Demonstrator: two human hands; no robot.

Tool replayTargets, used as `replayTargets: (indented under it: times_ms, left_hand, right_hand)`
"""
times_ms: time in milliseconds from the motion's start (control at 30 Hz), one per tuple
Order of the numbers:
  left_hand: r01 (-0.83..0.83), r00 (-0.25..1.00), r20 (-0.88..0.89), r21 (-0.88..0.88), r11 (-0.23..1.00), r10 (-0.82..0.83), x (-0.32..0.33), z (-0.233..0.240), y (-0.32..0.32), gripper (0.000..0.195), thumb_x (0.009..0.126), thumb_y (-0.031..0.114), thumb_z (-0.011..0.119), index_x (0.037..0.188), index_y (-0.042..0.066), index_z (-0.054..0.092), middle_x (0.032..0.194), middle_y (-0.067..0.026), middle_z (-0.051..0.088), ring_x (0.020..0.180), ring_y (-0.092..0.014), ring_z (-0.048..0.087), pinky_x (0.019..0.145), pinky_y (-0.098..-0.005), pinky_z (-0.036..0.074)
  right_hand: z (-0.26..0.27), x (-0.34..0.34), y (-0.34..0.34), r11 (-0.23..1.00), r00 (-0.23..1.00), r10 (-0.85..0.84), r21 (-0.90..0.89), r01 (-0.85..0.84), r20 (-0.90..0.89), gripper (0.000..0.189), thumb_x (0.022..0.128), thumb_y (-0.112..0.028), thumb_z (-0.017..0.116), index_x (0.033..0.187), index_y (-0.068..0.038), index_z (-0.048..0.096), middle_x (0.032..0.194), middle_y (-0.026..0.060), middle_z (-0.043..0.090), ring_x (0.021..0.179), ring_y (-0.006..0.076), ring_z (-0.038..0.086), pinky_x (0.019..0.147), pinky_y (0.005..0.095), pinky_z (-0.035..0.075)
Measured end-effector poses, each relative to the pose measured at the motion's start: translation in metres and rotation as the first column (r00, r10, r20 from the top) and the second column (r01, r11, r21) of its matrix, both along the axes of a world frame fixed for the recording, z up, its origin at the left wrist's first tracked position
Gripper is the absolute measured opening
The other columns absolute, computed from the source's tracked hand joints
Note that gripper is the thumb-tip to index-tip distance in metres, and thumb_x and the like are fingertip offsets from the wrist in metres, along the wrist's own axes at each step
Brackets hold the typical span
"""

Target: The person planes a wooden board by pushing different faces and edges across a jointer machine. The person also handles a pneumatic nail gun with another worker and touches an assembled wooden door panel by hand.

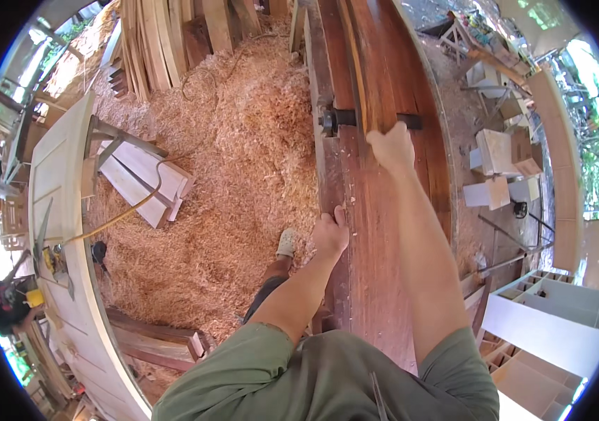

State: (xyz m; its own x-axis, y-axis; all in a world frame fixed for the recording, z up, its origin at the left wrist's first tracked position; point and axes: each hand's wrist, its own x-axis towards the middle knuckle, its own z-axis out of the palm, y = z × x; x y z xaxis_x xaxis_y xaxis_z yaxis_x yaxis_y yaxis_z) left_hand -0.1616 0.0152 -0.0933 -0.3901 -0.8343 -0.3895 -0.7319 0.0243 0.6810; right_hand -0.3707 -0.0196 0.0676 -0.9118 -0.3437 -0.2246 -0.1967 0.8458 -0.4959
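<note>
A long brown wooden board [372, 68] with a pale streak along its left side lies lengthwise on a reddish wooden machine bed [376, 252]. My right hand [393, 147] grips the board's near end, fingers curled over it. Under the board, a dark cutterhead shaft [346, 118] crosses the bed and shows on both sides, with a bearing block [327, 122] at its left end. Nearer to me, my left hand [331, 232] clasps the bed's left edge [327, 179]; its underside fingers are hidden.
Wood shavings [247, 158] cover the floor at left, around my shoe [286, 243]. Stacked planks [168, 42] stand beyond. Pale boards [144, 181] lie near a workbench with a door panel [63, 173], where another person [10, 302] is. White cabinets [547, 316] stand at right.
</note>
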Motion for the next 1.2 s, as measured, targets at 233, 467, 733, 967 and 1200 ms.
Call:
replayTargets:
  times_ms: [233, 467, 733, 967, 1200]
  left_hand:
    - [-0.011, 0.959, -0.274, -0.271, 0.962, -0.066, -0.023, 0.023, -0.019, 0.061, 0.101, 0.036, 0.054, 0.129, -0.018, 0.053, 0.135, -0.0376, 0.052, 0.128, -0.05, 0.05, 0.112, -0.0494, 0.038]
    - [0.131, 0.823, -0.473, -0.382, 0.915, -0.315, -0.076, 0.116, -0.016, 0.079, 0.098, 0.05, 0.059, 0.13, -0.022, 0.051, 0.147, -0.0386, 0.043, 0.14, -0.046, 0.042, 0.119, -0.0449, 0.032]
    - [0.397, 0.748, -0.443, -0.299, 0.868, -0.495, 0.018, 0.094, 0.123, 0.05, 0.075, 0.018, 0.078, 0.104, -0.019, 0.064, 0.112, -0.0304, 0.064, 0.107, -0.035, 0.064, 0.092, -0.0432, 0.051]
    - [0.462, 0.748, -0.454, -0.167, 0.871, -0.484, 0.188, 0.116, 0.275, 0.103, 0.081, 0.014, 0.077, 0.146, -0.026, 0.008, 0.144, -0.04, 0.036, 0.133, -0.04, 0.045, 0.118, -0.0444, 0.033]
    - [0.5, 0.751, -0.365, -0.231, 0.835, -0.551, 0.238, 0.109, 0.328, 0.072, 0.08, 0.02, 0.082, 0.118, -0.027, 0.043, 0.146, -0.0522, 0.019, 0.135, -0.06, 0.035, 0.121, -0.0507, 0.028]
  right_hand:
    - [-0.013, 0.127, 0.138, 0.999, 0.998, -0.051, -0.021, 0.05, -0.045, 0.058, 0.076, -0.029, 0.068, 0.12, 0.006, 0.051, 0.128, 0.032, 0.057, 0.12, 0.0494, 0.056, 0.104, 0.0521, 0.046]
    - [0.014, 0.295, 0.299, 0.979, 0.98, -0.121, -0.143, 0.144, 0.157, 0.06, 0.077, -0.024, 0.069, 0.128, -0.001, 0.047, 0.125, 0.0297, 0.059, 0.115, 0.0487, 0.059, 0.096, 0.0543, 0.049]
    - [0.01, 0.465, 0.474, 0.963, 0.963, -0.181, -0.164, 0.215, 0.201, 0.075, 0.069, -0.023, 0.073, 0.137, -0.002, 0.049, 0.118, 0.0262, 0.065, 0.111, 0.0443, 0.063, 0.093, 0.0506, 0.052]
    - [0.013, 0.619, 0.609, 0.957, 0.932, -0.274, -0.029, 0.289, 0.238, 0.084, 0.063, -0.023, 0.082, 0.14, -0.004, 0.052, 0.119, 0.0241, 0.068, 0.107, 0.0441, 0.067, 0.093, 0.0516, 0.054]
    - [-0.013, 0.688, 0.659, 0.922, 0.906, -0.385, 0.023, 0.387, 0.173, 0.084, 0.063, -0.033, 0.089, 0.135, -0.004, 0.057, 0.108, 0.0235, 0.071, 0.094, 0.0458, 0.07, 0.083, 0.0514, 0.058]
